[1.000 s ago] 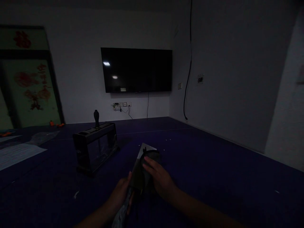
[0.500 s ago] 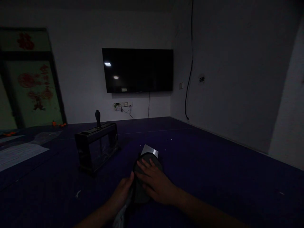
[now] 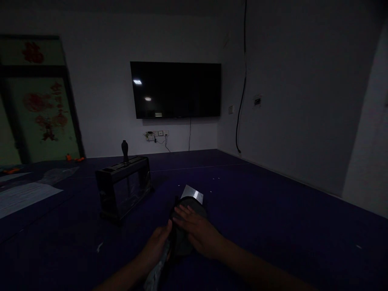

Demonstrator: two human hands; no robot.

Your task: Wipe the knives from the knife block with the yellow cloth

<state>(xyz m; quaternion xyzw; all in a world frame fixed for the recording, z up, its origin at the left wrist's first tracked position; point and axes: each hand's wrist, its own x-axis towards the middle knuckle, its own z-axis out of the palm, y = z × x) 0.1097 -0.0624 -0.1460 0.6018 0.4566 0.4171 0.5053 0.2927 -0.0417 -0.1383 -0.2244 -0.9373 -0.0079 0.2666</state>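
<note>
A dark grey, round-ended, fabric-looking piece with a black edge (image 3: 197,206) is in front of me, low in the middle of the view; I cannot tell its kind. My left hand (image 3: 157,244) grips its left edge, thumb up, with the other fingers hidden. Across its top lies my right hand (image 3: 198,232), fingers stretched out flat and holding nothing. From beyond its far end a shiny silver flat piece (image 3: 193,194) sticks out. Crumpled clear plastic (image 3: 155,275) hangs below my left hand.
A black open-framed stand (image 3: 123,171) with a dark vase-shaped object (image 3: 125,151) on top stands to the left on the purple floor (image 3: 273,226). White sheets (image 3: 27,196) lie farther left. A television (image 3: 178,91) and a hanging cable (image 3: 241,109) are on the walls.
My right hand has shifted slightly down and left over the grey piece, its fingers closer together. The grey piece and silver piece have moved very slightly. My left hand keeps its grip.
</note>
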